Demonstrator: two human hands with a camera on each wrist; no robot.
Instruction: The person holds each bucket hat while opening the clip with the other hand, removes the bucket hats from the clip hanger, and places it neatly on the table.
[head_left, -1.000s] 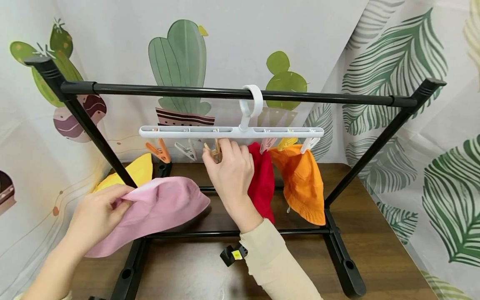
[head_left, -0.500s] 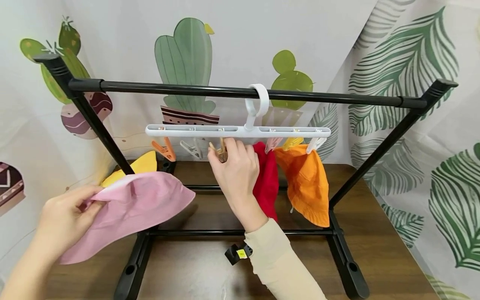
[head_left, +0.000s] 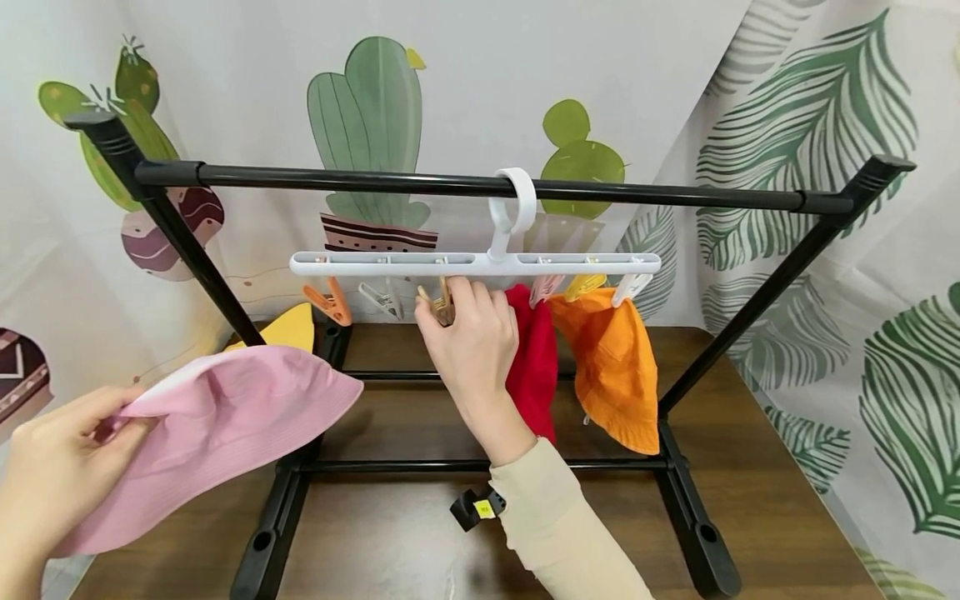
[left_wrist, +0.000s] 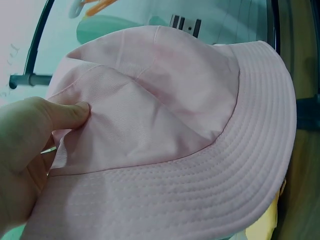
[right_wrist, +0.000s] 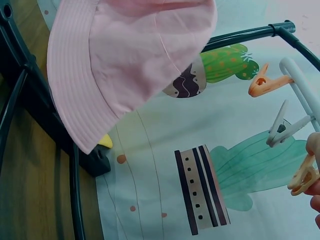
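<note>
My left hand pinches a pink bucket hat by its crown, left of the black rack. In the left wrist view the thumb presses on the fabric of the hat; the fingertips behind are hidden. At the white hanger's middle, my right hand pinches a tan clothespin, partly covered by the fingers. The right wrist view shows this clothespin against the fingers at the right edge. An orange clothespin and a white clothespin hang to its left, holding nothing.
The hanger hooks over the rack's black bar. A red hat and an orange hat hang at right, near pink, yellow and white clothespins. Yellow fabric lies behind the pink hat, above the wooden table.
My left hand has drawn the pink hat leftward, off from the rack's middle. The right hand stays at the tan clothespin. The head view has shifted slightly.
</note>
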